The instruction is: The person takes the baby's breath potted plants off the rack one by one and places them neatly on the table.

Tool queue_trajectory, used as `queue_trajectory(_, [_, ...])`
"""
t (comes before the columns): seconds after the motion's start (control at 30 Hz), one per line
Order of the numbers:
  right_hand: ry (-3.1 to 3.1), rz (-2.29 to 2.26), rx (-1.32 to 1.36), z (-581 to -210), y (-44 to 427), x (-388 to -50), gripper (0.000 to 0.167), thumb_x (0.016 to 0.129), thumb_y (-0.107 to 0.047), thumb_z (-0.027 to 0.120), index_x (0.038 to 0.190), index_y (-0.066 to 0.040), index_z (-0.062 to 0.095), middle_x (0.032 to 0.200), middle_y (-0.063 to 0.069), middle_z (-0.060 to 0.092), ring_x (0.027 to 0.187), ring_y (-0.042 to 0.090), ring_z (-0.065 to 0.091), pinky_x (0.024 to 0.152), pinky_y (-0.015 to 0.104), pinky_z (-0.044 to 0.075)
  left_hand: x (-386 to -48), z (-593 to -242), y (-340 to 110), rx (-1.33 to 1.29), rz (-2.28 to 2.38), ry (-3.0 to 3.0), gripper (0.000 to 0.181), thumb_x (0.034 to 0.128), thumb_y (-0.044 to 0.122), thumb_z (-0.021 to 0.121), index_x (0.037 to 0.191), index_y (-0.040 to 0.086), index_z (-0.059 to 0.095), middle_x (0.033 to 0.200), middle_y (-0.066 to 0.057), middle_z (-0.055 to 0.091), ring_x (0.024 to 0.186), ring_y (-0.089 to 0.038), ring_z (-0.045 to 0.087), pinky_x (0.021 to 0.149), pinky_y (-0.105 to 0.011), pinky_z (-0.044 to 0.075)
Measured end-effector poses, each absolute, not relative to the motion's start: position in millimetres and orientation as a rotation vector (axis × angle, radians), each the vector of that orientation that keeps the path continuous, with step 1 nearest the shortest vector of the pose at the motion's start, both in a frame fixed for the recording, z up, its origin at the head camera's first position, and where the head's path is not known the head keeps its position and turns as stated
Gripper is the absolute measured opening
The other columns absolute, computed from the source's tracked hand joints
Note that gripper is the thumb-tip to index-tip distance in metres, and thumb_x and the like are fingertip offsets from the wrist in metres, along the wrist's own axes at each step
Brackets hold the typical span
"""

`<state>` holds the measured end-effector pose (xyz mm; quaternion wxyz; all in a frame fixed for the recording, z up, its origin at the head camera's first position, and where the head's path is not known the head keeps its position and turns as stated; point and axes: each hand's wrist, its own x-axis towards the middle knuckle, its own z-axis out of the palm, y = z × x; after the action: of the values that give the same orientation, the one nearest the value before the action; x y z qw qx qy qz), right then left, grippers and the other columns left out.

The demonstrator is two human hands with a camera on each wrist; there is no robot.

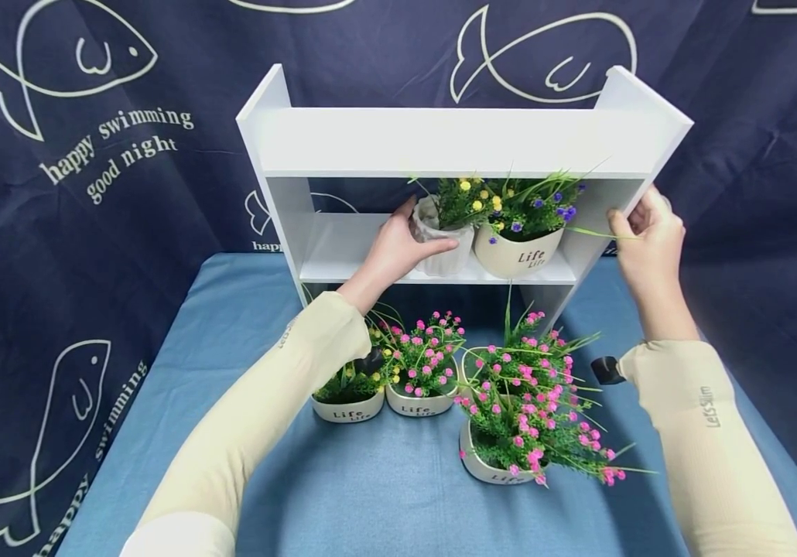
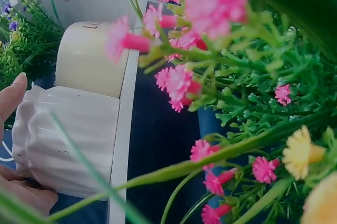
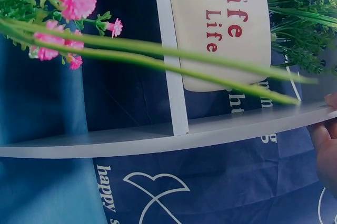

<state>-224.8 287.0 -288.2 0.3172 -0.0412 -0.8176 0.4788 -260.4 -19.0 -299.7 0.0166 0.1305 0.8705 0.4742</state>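
Observation:
The left hand (image 1: pixel 398 251) grips a white ribbed pot (image 1: pixel 446 251) with yellow flowers, thumb across its front; the pot stands on the middle shelf (image 1: pixel 343 232). In the left wrist view, fingers and thumb lie on either side of this white pot (image 2: pixel 68 140). Touching its right side is a cream "Life" pot (image 1: pixel 518 254) with blue-purple flowers, also seen in the right wrist view (image 3: pixel 226 29). The right hand (image 1: pixel 652 240) pinches the front edge of the white rack's right side panel (image 1: pixel 638 116), its fingers curled round the outside.
On the blue cloth before the rack stand several cream pots: one with yellow flowers (image 1: pixel 348 408), one with pink flowers (image 1: pixel 421 402), and more pink-flowered ones at the right (image 1: pixel 496 470). Their long leaves spread towards the right forearm. A dark fish-print cloth (image 1: pixel 183 193) hangs behind.

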Motion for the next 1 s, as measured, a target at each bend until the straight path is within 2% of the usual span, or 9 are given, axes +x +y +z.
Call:
queue_trajectory(0.1, [-2.146,1.271,-0.106,-288.2,286.9,-224.9,0.037,0.090,0.001,0.055,0.125,-0.006,0.062,0.121,0.007,0.067,0.100,-0.006,0.063,0.086,0.009,0.050,-262.2,-300.0,-17.3,0.415,1.481,2.709,0.102,0.0799,0.042,0.077,0.156,0.010,0.018,0.159,-0.010,0.029,0.145,-0.025,0.032,0.116,-0.038,0.034])
queue_trajectory(0.33, [-2.127,1.284,-0.096,-288.5,286.2,-225.4,0.037,0.090,0.002,0.056,0.125,-0.006,0.062,0.119,0.005,0.067,0.099,-0.006,0.063,0.084,0.008,0.049,-264.7,-301.0,-14.3,0.401,1.468,2.723,0.104,0.0789,0.042,0.078,0.156,0.008,0.016,0.158,-0.012,0.030,0.144,-0.026,0.033,0.116,-0.038,0.035])
queue_trajectory(0.63, [-2.139,1.243,-0.072,-289.1,286.4,-225.7,0.036,0.090,0.002,0.055,0.124,-0.006,0.062,0.126,0.019,0.064,0.106,0.000,0.064,0.088,0.011,0.050,-268.0,-305.5,-10.2,0.383,1.474,2.736,0.108,0.0774,0.043,0.079,0.156,0.008,0.014,0.158,-0.013,0.030,0.143,-0.028,0.035,0.115,-0.038,0.036])
queue_trajectory(1.0, [-2.129,1.255,-0.088,-287.6,284.3,-223.3,0.035,0.090,0.001,0.055,0.123,-0.006,0.063,0.125,0.014,0.066,0.104,-0.002,0.064,0.088,0.011,0.050,-271.7,-308.6,-8.3,0.364,1.522,2.710,0.104,0.0772,0.042,0.079,0.155,0.009,0.018,0.154,-0.013,0.036,0.140,-0.029,0.040,0.113,-0.039,0.039])
